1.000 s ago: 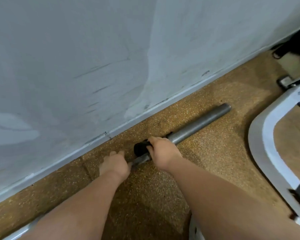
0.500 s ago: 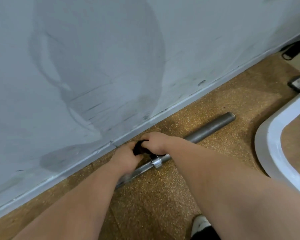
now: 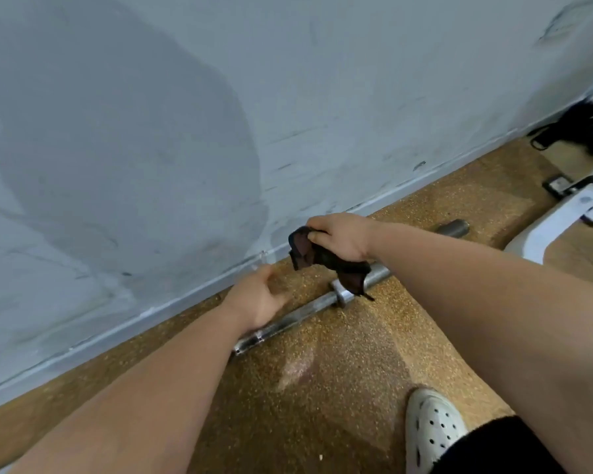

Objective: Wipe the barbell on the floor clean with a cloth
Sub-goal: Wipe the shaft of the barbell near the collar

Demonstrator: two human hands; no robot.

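Nearest: a white clog (image 3: 432, 429) planted on the speckled floor (image 3: 339, 371), so the person is prob. crouched over the work. Next out is the left hand (image 3: 257, 299), fingers loose and spread, holding nothing, a bit blurred, just over the thin shaft of the barbell (image 3: 288, 319). It's prob. there to steady the bar or take the cloth; can't tell which. The barbell lies flat on the floor, parallel w/ the wall and near its base, running from under the left forearm up-right to its thick sleeve end (image 3: 454, 228). At the collar (image 3: 341, 294) hangs the dark cloth (image 3: 322, 258), bunched and pinched at the top by the right hand (image 3: 343, 239). Its lower tip is at the collar; touching or not, can't tell. Held raised like that, it looks like a regrip btwn passes, not a wipe stroke. Beyond: scuffed grey wall (image 3: 185, 131); far right, a white equipment frame (image 3: 545, 230).
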